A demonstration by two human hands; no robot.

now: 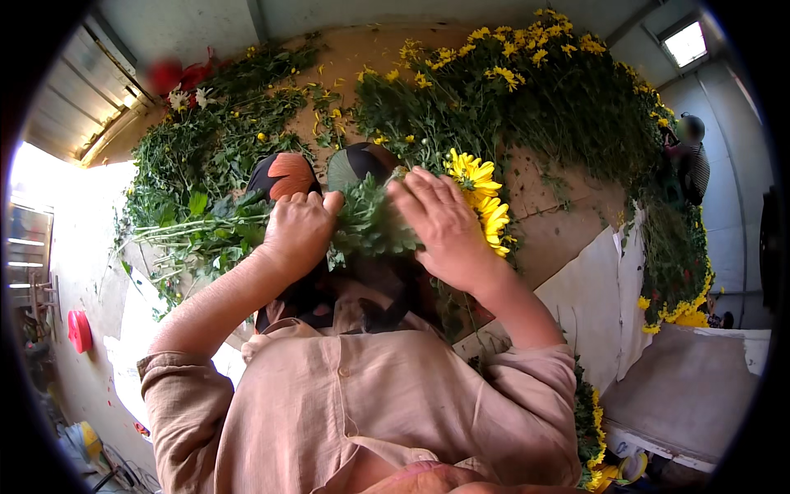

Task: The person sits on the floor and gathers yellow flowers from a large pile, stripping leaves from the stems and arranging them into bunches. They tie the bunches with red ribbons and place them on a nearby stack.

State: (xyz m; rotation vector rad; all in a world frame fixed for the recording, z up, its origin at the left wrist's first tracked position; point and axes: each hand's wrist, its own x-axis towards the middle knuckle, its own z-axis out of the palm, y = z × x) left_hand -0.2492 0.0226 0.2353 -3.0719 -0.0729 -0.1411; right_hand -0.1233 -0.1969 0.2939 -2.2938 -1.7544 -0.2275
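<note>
A bunch of yellow chrysanthemums (378,217) lies crosswise over my knees, its bare stems pointing left and its yellow flower heads (494,216) to the right. My left hand (302,223) is closed around the leafy stems. My right hand (441,225) lies flat against the leaves just below the blooms, fingers extended and slightly blurred; whether it grips anything does not show. The patterned cloth over my knees (287,176) shows behind the bunch.
Cut leafy stems (216,142) heap up ahead on the left. Rows of yellow chrysanthemums (524,92) lie ahead and to the right. A person (691,160) is at the far right. A grey table-like surface (685,383) stands at lower right, and a red object (79,331) lies on the floor at left.
</note>
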